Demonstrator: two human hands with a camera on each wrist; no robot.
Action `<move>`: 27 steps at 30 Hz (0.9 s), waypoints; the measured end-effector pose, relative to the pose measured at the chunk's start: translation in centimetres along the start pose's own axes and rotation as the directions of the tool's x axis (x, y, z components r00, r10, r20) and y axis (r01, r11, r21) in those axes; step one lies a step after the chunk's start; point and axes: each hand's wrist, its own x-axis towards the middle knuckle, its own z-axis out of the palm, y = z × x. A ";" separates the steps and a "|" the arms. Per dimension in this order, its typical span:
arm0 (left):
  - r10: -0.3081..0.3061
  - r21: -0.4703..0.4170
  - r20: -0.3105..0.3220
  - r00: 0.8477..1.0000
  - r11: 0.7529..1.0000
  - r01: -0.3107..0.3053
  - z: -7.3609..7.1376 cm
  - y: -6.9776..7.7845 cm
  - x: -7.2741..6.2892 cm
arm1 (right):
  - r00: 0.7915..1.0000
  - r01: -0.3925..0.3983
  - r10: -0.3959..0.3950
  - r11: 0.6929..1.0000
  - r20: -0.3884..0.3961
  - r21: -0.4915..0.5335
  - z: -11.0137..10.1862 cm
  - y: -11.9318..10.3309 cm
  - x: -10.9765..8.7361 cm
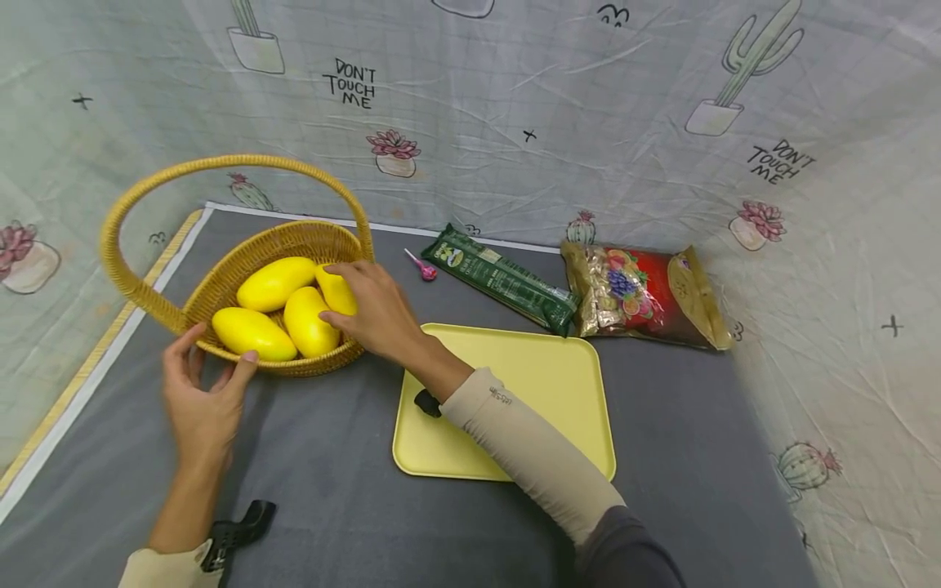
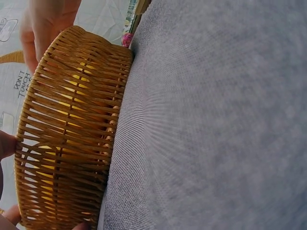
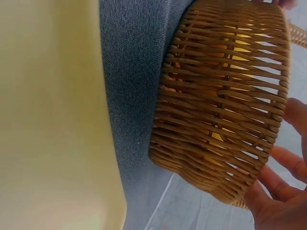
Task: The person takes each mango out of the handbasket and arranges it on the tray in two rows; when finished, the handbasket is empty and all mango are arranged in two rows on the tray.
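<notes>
A wicker basket [image 1: 283, 369] with a tall arched handle stands at the left of the grey surface, holding several smooth yellow mangoes [image 1: 253, 333]. My left hand [image 1: 202, 408] grips its near left rim, with the thumb on the front edge and the fingers by the handle's base. Reaching in over the right side, my right hand [image 1: 378, 310] holds the rightmost mango [image 1: 334, 290] between thumb and fingers. That mango is partly hidden by the hand. In the right wrist view, the right hand [image 3: 283, 191] shows beside the woven wall, whose slats let yellow through.
A yellow tray [image 1: 544, 392] lies right of the basket, under my right forearm. Behind it are a pink lollipop [image 1: 426, 269], a long green packet [image 1: 500, 278] and a red-and-gold candy bag [image 1: 647, 294]. A printed cloth [image 1: 478, 139] hangs along the back.
</notes>
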 end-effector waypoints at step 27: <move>0.022 0.065 0.004 1.000 0.998 -0.022 0.0 -0.1 -0.1 | 0.992 -0.033 0.060 0.973 0.114 -0.227 1.7 -0.5 2.7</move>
